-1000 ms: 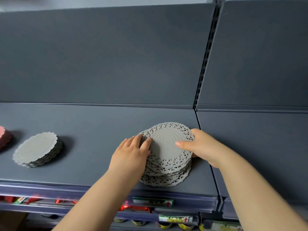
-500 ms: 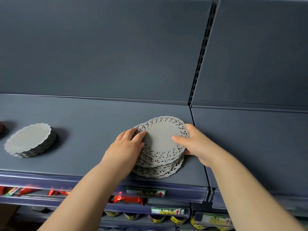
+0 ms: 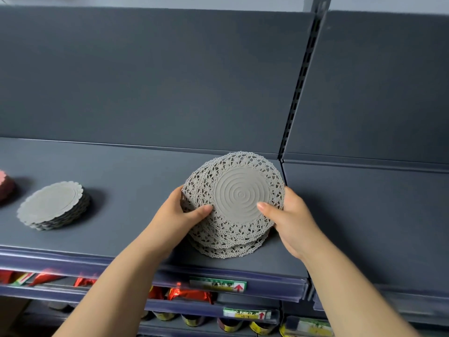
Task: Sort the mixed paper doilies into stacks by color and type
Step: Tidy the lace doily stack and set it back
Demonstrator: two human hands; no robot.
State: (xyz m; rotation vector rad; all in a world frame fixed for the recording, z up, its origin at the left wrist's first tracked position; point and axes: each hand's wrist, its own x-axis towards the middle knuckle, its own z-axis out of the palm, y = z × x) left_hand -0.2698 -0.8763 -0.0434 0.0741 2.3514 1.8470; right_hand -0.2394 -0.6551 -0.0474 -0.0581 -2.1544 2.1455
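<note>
A stack of grey lace-edged doilies (image 3: 233,190) with a ringed centre is tilted up off the dark shelf (image 3: 121,171), its far edge raised. My left hand (image 3: 179,215) grips its left rim, thumb on top. My right hand (image 3: 289,217) grips the right rim, thumb on the ringed centre. Lower doilies of the stack fan out toward the shelf front. To the left lies a separate stack of grey scalloped doilies (image 3: 52,205) with no lace. A pink stack (image 3: 6,186) shows at the far left edge, mostly cut off.
A slotted upright (image 3: 298,88) divides this shelf from the bay to the right (image 3: 364,215). Price-tag rails (image 3: 218,285) run along the shelf front. Lower shelves hold red foil packets (image 3: 189,294) and small jars.
Both hands shifted from pressing on the lace stack's sides to gripping it with thumbs on top, and the stack has tilted up toward me. The camera view moved closer and rightward.
</note>
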